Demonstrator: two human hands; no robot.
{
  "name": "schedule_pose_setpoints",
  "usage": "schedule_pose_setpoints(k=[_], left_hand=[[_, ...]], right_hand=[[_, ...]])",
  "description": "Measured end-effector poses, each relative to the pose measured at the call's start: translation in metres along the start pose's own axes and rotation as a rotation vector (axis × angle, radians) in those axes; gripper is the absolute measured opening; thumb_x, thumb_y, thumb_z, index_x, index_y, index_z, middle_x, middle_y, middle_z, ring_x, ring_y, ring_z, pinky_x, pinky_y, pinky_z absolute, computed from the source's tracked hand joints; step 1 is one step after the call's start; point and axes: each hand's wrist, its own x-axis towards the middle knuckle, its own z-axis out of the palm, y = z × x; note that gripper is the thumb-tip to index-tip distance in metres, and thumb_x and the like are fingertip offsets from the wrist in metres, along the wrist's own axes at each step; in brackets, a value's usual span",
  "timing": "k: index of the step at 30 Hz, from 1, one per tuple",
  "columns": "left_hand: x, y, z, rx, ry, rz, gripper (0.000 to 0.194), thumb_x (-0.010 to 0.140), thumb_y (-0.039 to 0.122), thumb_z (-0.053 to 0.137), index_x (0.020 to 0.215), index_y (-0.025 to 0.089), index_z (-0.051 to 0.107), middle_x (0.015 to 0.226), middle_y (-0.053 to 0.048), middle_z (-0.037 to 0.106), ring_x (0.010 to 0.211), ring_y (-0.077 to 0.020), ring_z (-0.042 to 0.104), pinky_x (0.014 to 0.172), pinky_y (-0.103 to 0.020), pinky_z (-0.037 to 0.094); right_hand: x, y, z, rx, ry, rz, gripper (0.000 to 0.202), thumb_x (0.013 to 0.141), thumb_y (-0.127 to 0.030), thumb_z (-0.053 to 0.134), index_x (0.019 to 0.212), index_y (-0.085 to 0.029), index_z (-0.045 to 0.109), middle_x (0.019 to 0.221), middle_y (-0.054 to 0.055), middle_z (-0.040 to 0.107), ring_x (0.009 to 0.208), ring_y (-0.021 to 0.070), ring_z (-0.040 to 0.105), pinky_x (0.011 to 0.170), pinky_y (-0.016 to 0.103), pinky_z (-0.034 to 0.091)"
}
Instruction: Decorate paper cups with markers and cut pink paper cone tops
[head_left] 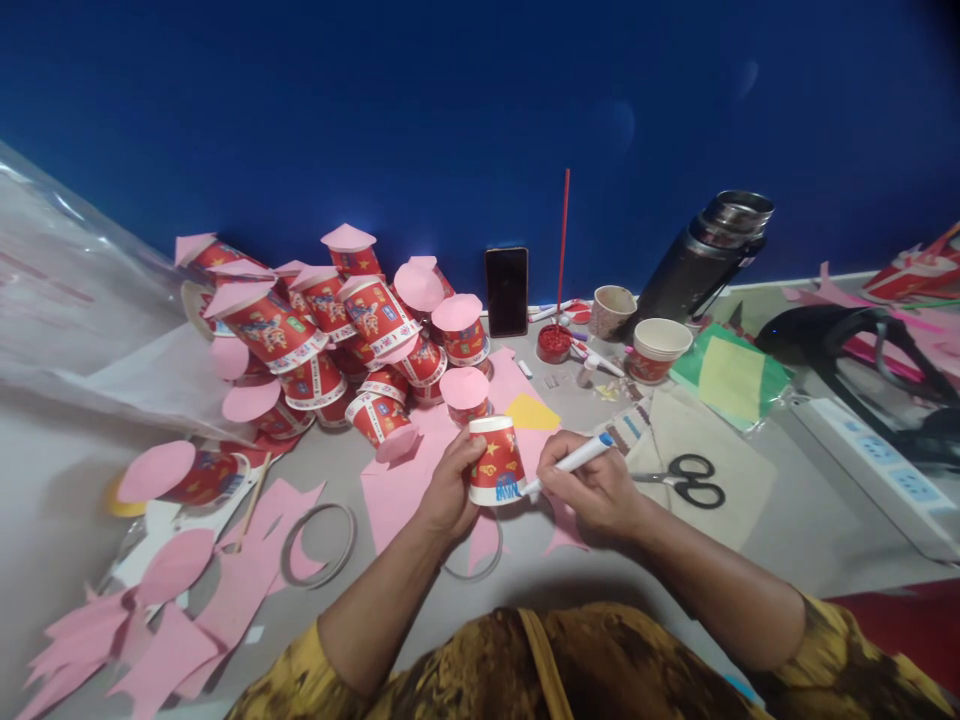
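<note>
My left hand [453,482] is closed around the left side of a red paper cup [496,462], held upside down over the table. Blue marks show on the white band along its lower edge. A white marker with a blue end [576,458] is gripped in my right hand [592,490], its tip at the right end of the blue marks. Just behind the held cup stands another red cup with a pink paper cone top [465,392]. Pink paper [409,480] lies beneath my hands, with a yellow paper piece [532,411] on it.
Several red cups with pink tops [322,310] are piled at the back left. Pink scraps [172,620] and a tape roll [319,545] lie front left. To the right are scissors [694,480], stacked cups [660,350], a dark flask [694,260] and a power strip [874,470]. A phone [508,291] leans behind.
</note>
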Motion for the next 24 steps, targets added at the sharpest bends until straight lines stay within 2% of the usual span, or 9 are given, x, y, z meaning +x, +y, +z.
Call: schedule_pose_setpoints(k=[8,15,21,24], left_hand=[[-0.0001,-0.0003,-0.0017,-0.001,0.006,-0.006,0.046,0.072,0.038,0.092,0.107,0.013,0.077,0.097,-0.01,0.082,0.085,-0.0227,0.075,0.082,-0.034,0.06],[0.0005,-0.0002,-0.0017,-0.007,0.01,0.002,0.044,0.072,0.038,0.092,0.106,0.014,0.078,0.096,-0.008,0.082,0.085,-0.0224,0.075,0.082,-0.034,0.06],[0.0003,-0.0005,-0.0022,-0.004,0.009,-0.008,0.041,0.074,0.038,0.09,0.106,0.014,0.077,0.098,-0.01,0.082,0.088,-0.0243,0.076,0.083,-0.036,0.061],[0.0001,-0.0006,-0.0026,-0.002,0.013,-0.009,0.045,0.073,0.038,0.091,0.107,0.013,0.077,0.097,-0.009,0.082,0.087,-0.0233,0.076,0.083,-0.035,0.061]], right_hand=[[0.0,-0.0027,0.0006,0.034,0.049,0.027,0.015,0.092,-0.022,0.061,0.079,-0.02,0.067,0.069,0.0,0.068,0.059,0.0136,0.06,0.058,0.025,0.045],[0.0007,-0.0025,-0.0005,0.037,-0.007,0.051,0.015,0.093,-0.023,0.063,0.079,-0.021,0.066,0.067,-0.001,0.065,0.059,0.0137,0.059,0.059,0.025,0.045],[0.0012,-0.0031,-0.0009,0.048,0.037,0.05,0.014,0.092,-0.023,0.062,0.079,-0.02,0.067,0.068,0.0,0.067,0.058,0.0136,0.058,0.058,0.025,0.045],[0.0015,-0.0033,-0.0013,0.037,-0.009,0.071,0.015,0.092,-0.023,0.063,0.078,-0.02,0.066,0.067,0.0,0.067,0.059,0.014,0.059,0.059,0.026,0.046]])
